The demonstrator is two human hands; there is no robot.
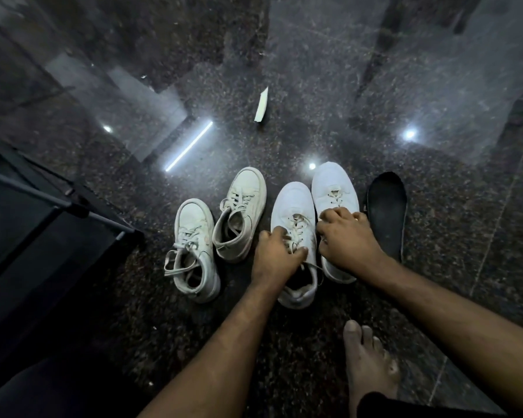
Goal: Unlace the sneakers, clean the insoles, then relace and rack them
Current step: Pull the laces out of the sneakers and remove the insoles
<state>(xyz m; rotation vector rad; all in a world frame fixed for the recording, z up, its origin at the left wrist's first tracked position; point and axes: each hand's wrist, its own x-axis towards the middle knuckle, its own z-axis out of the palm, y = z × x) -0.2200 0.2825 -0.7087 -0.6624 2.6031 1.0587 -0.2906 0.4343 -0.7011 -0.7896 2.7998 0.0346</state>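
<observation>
Lower centre, my left hand point(274, 255) pinches the white sneaker's point(295, 236) laces; right hand point(346, 233) grips its laced twin point(334, 212).

Four white sneakers stand on the dark floor point(314, 86). The left hand point(274, 256) grips one sneaker point(293, 206); the right hand point(346, 236) grips its neighbour point(332, 182).

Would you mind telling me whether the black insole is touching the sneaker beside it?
Apart. The head view shows a strip of dark floor between the insole and the rightmost sneaker.
</observation>
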